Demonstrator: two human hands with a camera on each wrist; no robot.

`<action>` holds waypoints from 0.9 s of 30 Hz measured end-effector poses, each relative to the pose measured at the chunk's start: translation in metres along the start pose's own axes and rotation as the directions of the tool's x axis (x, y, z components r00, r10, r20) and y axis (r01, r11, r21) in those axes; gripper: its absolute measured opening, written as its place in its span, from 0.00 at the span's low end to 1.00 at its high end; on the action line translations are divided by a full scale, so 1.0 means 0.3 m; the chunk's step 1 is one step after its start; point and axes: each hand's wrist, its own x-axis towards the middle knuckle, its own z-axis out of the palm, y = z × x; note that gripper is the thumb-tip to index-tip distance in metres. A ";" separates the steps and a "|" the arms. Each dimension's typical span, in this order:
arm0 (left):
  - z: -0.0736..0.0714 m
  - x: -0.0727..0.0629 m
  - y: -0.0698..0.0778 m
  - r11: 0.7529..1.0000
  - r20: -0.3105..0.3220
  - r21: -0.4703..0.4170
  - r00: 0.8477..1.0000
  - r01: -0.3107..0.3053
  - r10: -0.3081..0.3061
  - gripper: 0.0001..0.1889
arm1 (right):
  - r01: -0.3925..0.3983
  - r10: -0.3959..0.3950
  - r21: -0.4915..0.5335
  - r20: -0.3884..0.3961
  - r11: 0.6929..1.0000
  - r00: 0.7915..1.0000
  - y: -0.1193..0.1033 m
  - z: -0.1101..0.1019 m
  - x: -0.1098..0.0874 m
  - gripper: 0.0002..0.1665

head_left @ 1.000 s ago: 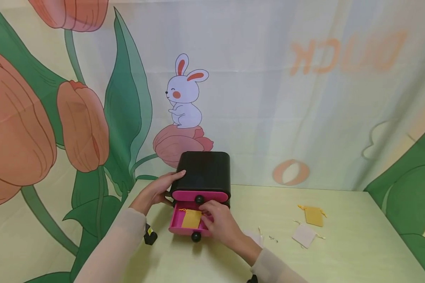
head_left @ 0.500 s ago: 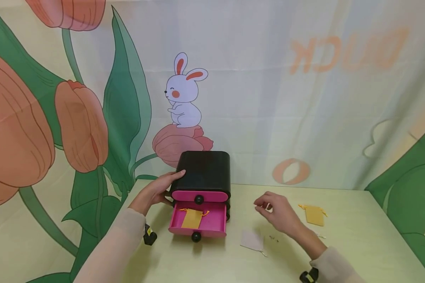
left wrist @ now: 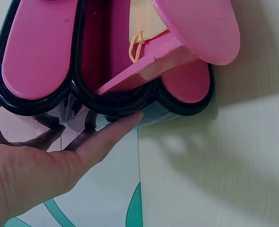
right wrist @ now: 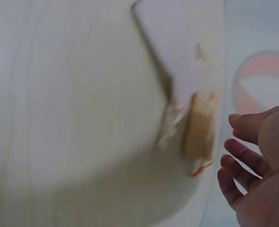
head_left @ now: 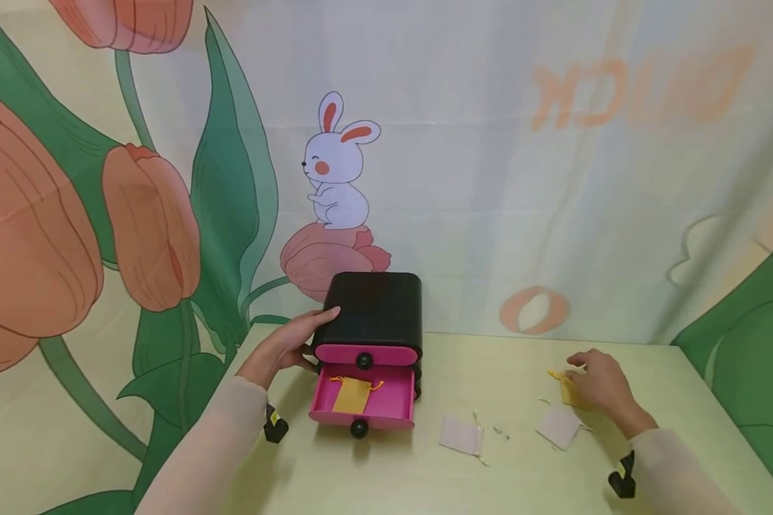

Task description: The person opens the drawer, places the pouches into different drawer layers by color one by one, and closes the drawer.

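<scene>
My left hand [head_left: 290, 345] holds the side of a small black cabinet [head_left: 370, 307] with pink drawers, thumb on its top edge. In the left wrist view, its fingers lie along the cabinet's wall. A middle drawer [head_left: 393, 402] is pulled out, and a yellow drawstring pouch [head_left: 352, 395] lies inside on the left. My right hand [head_left: 602, 386] hovers over a second yellow pouch [right wrist: 198, 127], partly covering it in the head view. In the right wrist view its fingers are loosely bent, with nothing between them. Beside that pouch lies a pale pink pouch [head_left: 558, 427].
Another pale pink pouch [head_left: 461, 435] lies right of the drawer. Near it are some tiny metallic pieces [head_left: 501, 433]. A printed curtain [head_left: 464, 179] hangs behind the table [head_left: 489, 486].
My right hand has left the drawer and moved right across the table to the yellow pouch. The pouch in the drawer stays there. My left hand keeps its place on the cabinet.
</scene>
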 end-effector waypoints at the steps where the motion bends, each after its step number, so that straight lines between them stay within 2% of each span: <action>1: 0.002 0.001 0.000 1.000 0.004 0.001 1.000 0.000 0.000 0.52 | -0.020 0.020 -0.023 0.018 1.000 1.000 0.027 0.003 -0.003 0.17; 5: 0.006 0.004 0.004 1.000 0.005 0.003 1.000 -0.001 0.001 0.52 | -0.067 0.071 -0.063 0.053 0.996 0.996 0.104 0.022 -0.015 0.14; 8: 0.002 0.004 0.005 1.000 -0.003 0.004 1.000 -0.003 0.003 0.52 | -0.085 0.086 -0.025 0.039 0.996 0.996 0.123 0.031 -0.016 0.08; 11: -0.003 0.001 0.003 1.000 -0.006 0.007 1.000 0.001 -0.001 0.52 | -0.071 0.071 0.021 -0.007 0.997 0.997 0.106 0.032 -0.007 0.04; 13: -0.005 0.000 0.002 1.000 -0.005 0.009 1.000 0.003 -0.003 0.52 | -0.039 0.041 0.055 -0.044 0.998 0.998 0.065 0.020 0.003 0.03; 16: -0.006 -0.002 0.003 1.000 -0.009 0.011 1.000 0.003 -0.003 0.52 | 0.042 -0.031 0.112 -0.103 0.993 0.994 -0.050 -0.013 0.025 0.04; 19: -0.007 -0.004 0.004 1.000 -0.015 0.013 1.000 0.000 0.000 0.53 | 0.148 -0.118 0.177 -0.169 0.973 0.979 -0.216 -0.049 0.044 0.03; 24: -0.002 -0.003 0.004 1.000 -0.008 0.019 1.000 0.001 -0.001 0.53 | 0.346 -0.282 0.263 -0.252 0.901 0.926 -0.509 -0.078 0.049 0.04; 27: 0.001 -0.002 0.004 1.000 -0.006 0.021 1.000 0.003 -0.003 0.53 | 0.414 -0.344 0.312 -0.258 0.855 0.903 -0.655 -0.068 0.040 0.06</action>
